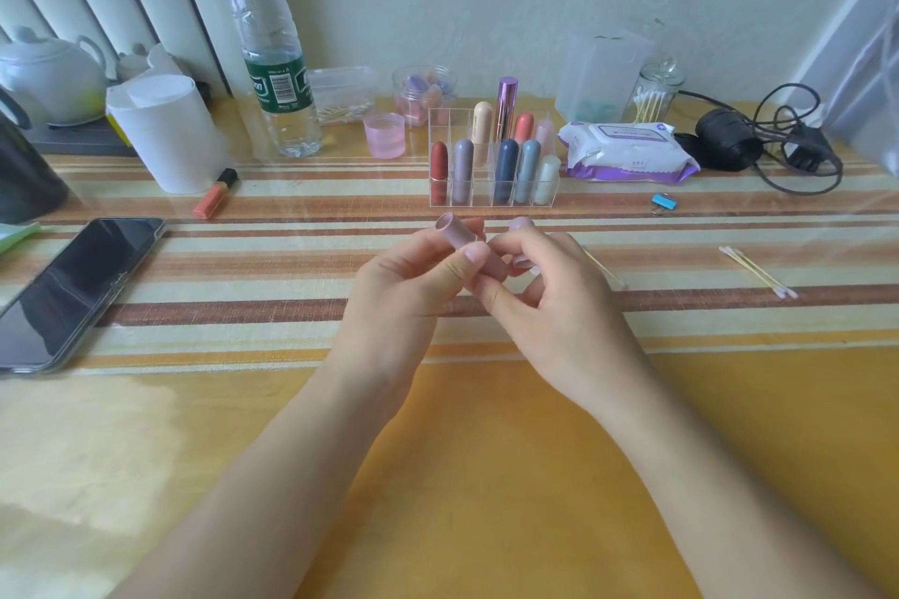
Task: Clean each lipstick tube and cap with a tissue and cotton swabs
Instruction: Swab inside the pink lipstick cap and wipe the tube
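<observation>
Left hand [413,277] thumb and fingers clamp mauve tube [462,243], open end up. Right hand [545,287] fingers pinch lower end. Risk: pinch slips, tube drops and rolls toward near table [486,452] edge.

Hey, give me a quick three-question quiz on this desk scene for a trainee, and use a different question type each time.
1. Multiple choice: What does the left hand grip? A) a mauve tube B) a phone C) a water bottle
2. True or false: The wet-wipe pack lies to the right of the clear organizer.
3. Fill in: Two loose cotton swabs lie to the ___ of the right hand.

Key: 1 A; 2 true; 3 right.
</observation>
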